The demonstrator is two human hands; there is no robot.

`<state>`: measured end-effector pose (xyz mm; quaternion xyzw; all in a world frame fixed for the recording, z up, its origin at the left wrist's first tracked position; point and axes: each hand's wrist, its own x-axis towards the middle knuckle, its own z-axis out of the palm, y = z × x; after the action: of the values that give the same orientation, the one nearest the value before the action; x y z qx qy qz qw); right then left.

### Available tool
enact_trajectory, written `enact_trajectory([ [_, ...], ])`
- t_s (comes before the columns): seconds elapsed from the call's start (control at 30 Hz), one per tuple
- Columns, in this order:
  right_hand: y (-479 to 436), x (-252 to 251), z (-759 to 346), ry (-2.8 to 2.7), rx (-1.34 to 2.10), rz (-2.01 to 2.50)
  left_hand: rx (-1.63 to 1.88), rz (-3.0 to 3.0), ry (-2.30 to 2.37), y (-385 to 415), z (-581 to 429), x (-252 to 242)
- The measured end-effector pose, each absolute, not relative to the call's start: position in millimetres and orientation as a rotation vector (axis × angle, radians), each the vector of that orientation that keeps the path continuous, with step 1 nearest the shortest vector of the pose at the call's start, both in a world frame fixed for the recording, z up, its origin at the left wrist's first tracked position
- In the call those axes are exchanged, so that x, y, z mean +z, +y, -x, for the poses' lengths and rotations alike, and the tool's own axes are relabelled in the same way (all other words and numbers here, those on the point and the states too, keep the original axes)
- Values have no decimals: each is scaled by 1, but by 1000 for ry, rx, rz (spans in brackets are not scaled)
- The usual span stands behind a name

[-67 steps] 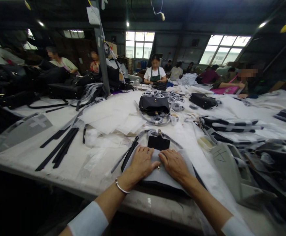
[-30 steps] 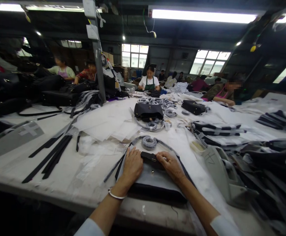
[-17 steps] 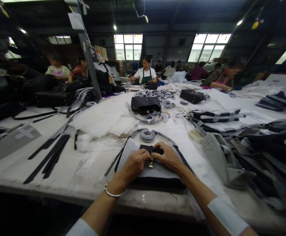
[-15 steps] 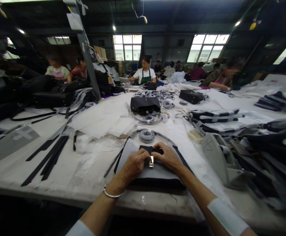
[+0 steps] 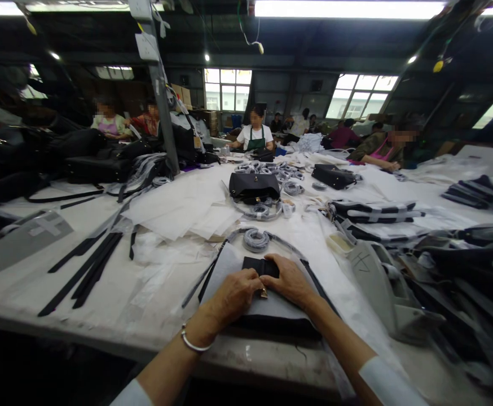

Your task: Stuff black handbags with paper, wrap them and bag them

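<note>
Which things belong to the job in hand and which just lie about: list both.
In hand: black flap with gold clasp, at the left hand and right hand; bag beneath, with pale sheet on it.

Lying about, apparently: loose black straps; white sheets; grey dispenser; second bag, farther back.

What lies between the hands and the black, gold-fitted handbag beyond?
Head view: mainly a nearer grey, plastic-wrapped coil, a farther coil and curved straps.
</note>
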<state>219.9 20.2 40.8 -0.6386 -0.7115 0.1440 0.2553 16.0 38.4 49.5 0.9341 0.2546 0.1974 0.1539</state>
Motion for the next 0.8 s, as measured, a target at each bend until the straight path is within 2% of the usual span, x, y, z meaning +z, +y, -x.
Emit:
enact_trajectory([
  [0.17,20,38,-221,-1986,376,1723,491,-2662,665,25,-13,57],
  [0.33,17,37,-218,-1973,390,1751,531,-2630,881,-3,-7,49],
  [0.5,18,35,-217,-1997,365,1729,515,-2712,868,-8,-3,28],
  [0.67,13,57,-213,-2020,304,1617,626,-2784,865,6,-6,-7],
  [0.8,0,72,-208,-2207,568,1450,759,-2961,755,20,-9,-35],
])
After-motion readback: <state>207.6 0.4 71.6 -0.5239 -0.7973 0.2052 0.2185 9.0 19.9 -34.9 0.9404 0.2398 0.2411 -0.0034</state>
